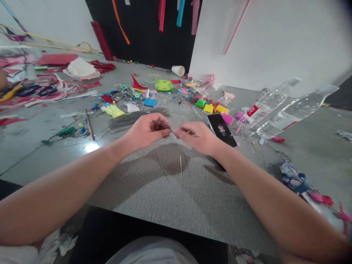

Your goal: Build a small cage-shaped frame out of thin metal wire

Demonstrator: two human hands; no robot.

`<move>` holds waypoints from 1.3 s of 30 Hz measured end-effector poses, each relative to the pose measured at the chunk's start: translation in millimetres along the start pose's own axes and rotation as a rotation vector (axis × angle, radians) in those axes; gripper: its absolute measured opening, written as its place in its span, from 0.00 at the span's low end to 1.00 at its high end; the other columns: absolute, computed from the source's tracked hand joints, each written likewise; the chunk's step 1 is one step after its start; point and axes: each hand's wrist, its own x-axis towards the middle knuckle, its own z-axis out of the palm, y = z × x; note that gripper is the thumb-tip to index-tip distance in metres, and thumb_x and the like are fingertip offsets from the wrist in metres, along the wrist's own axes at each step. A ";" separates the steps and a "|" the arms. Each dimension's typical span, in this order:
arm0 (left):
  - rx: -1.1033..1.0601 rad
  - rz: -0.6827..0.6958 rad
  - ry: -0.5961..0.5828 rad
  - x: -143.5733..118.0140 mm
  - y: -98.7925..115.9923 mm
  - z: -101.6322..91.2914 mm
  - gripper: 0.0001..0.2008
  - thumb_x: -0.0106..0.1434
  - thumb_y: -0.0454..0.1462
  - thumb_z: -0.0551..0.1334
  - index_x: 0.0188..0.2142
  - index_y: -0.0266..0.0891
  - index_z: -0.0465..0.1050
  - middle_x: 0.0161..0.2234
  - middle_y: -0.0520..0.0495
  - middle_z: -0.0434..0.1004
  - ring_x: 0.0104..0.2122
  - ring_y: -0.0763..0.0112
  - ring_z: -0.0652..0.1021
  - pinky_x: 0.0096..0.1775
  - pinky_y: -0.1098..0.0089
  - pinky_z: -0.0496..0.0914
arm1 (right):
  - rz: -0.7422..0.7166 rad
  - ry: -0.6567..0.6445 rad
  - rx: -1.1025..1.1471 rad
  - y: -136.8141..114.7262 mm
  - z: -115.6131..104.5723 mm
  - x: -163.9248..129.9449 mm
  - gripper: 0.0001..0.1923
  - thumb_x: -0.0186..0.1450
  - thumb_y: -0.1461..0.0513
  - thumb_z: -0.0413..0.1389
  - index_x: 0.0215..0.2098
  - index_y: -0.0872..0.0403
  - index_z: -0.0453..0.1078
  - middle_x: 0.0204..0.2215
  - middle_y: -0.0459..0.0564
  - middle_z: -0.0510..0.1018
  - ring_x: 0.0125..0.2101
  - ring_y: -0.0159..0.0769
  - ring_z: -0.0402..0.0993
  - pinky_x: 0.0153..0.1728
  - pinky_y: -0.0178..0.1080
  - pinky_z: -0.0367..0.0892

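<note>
Both hands meet over the grey textured mat (165, 198), their fingertips almost touching. My left hand (147, 130) is closed, thumb and fingers pinching a thin wire (172, 132) whose end shows between the hands. Fingers of my right hand (196, 136) are also pinched at that wire, slightly blurred. Below them a fine bright strand (180, 163) shows against the mat; whether it hangs from the fingers I cannot tell. A bundle of thin dark wires (129, 121) lies just behind my left hand. Close to my right hand is a phone (222, 129) with its screen lit.
Two clear water bottles (268, 104) stand at the right. Colourful clay packets (164, 85) and scraps spread across the back. A thin brown stick (89, 124) lies left, and a white paper cup (178, 70) rests on its side. Another person's hand (3, 79) shows at the left edge.
</note>
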 end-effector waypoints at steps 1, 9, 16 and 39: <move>0.055 0.047 -0.004 -0.8 0.3 -0.8 0.11 0.60 0.39 0.72 0.37 0.38 0.74 0.32 0.47 0.80 0.32 0.70 0.81 0.37 0.68 0.76 | 0.098 -0.061 0.094 0.3 -2.4 0.8 0.20 0.73 0.48 0.52 0.33 0.53 0.74 0.28 0.48 0.78 0.30 0.35 0.71 0.34 0.40 0.64; 0.154 0.181 0.021 -5.2 3.2 -0.4 0.08 0.60 0.38 0.71 0.36 0.39 0.75 0.36 0.47 0.81 0.34 0.70 0.80 0.39 0.69 0.76 | 0.161 -0.215 0.195 -2.8 -16.2 -1.1 0.12 0.67 0.53 0.60 0.33 0.53 0.75 0.24 0.42 0.74 0.26 0.30 0.67 0.30 0.36 0.60; -0.142 -0.018 0.046 -2.7 3.8 -1.0 0.10 0.58 0.38 0.73 0.34 0.39 0.74 0.27 0.49 0.80 0.29 0.70 0.80 0.34 0.68 0.74 | -0.287 0.013 -0.371 -5.4 -11.0 -3.2 0.13 0.74 0.61 0.50 0.36 0.53 0.75 0.33 0.51 0.77 0.36 0.39 0.70 0.39 0.42 0.62; 0.060 0.088 0.042 -1.7 1.2 -5.2 0.11 0.57 0.39 0.74 0.34 0.38 0.76 0.35 0.45 0.83 0.31 0.70 0.81 0.35 0.69 0.75 | 0.143 -0.061 0.259 -6.0 -21.6 -2.0 0.09 0.63 0.56 0.63 0.37 0.53 0.76 0.31 0.47 0.80 0.31 0.33 0.74 0.34 0.38 0.68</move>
